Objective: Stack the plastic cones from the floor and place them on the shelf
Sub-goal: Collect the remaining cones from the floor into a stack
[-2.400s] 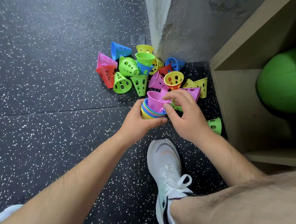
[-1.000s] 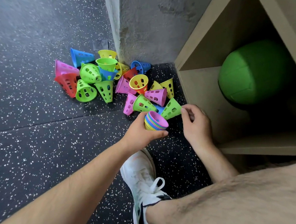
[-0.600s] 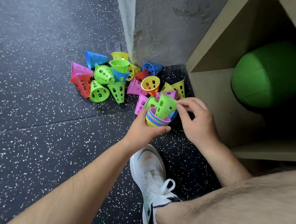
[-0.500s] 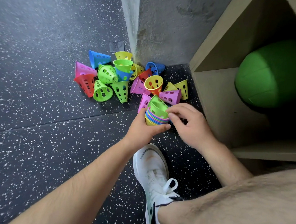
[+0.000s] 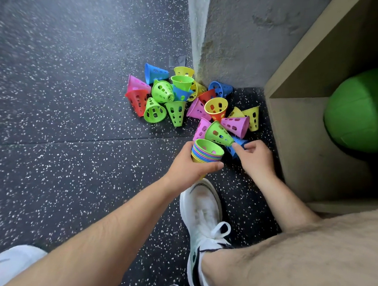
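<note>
**Mid-collection: one more cone going onto the stack**

The stack (image 5: 207, 150) is off the ground, held open end up in the left hand (image 5: 190, 168), which wraps around it from below and the side. You can see a bunch of thin coloured rims nested tight, with a lime green one on top. So I'd call this the gather-and-nest step, nowhere near the shelf part yet.

The right hand (image 5: 255, 158) is down just beside the stack with its fingers curled onto a blue cone (image 5: 240, 141). It looks like a pinch between fingertip and thumb, though the hand hides most of that cone. A green cone (image 5: 218, 134) lies on its side right against it, so my guess is the next move needs a clean lift without dragging that neighbour, then a turn so the narrow end drops into the stack's open mouth.

Plenty left to do: the pile (image 5: 176, 112) of loose cones sits in the corner, tipped every which way, some half inside each other. They're thin, glossy plastic, tapered, with oval holes punched through the sides. Probably light and a bit flexy, easy to knock around.

Around that: the floor (image 5: 70, 106) is black rubber with white flecks, the wall (image 5: 243, 40) is rough grey concrete. The shelf (image 5: 299, 149) on the right is plain tan board with a big green ball (image 5: 358, 110) inside. A white shoe (image 5: 201, 210) is planted just below the hands.
</note>
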### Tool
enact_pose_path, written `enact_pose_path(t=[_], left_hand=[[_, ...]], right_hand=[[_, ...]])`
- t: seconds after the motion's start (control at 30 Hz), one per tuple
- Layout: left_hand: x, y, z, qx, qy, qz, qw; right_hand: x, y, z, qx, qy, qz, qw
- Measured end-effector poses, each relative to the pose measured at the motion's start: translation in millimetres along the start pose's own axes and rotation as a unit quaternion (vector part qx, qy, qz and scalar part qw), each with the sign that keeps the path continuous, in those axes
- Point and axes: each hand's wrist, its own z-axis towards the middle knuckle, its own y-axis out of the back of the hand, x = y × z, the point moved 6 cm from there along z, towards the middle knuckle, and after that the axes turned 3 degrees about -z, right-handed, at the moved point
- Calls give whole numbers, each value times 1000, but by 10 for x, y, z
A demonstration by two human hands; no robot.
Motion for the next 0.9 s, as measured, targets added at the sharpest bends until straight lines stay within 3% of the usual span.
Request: enact_pose_path(t=[0.2, 0.33, 0.47, 0.6, 0.77, 0.9], left_hand=[[-34, -87, -102, -15, -1, 13, 1000], [-17, -130, -148, -10, -1, 12, 1000], [-69, -104, -169, -4, -15, 18, 1000], [-110, -111, -164, -2, -33, 22, 999], [-88, -124, -191, 13, -48, 16, 999], [-17, -59, -172, 4, -52, -1, 999]], right_hand=[[-44, -114, 46, 13, -2, 13, 1000], [-54, 103, -67, -29, 26, -2, 999], [-7, 423, -241, -98, 101, -12, 990], [333, 681, -428, -143, 232, 24, 962], [898, 733, -633, -45, 352, 41, 934], [1116, 609, -730, 40, 457, 4, 889]])
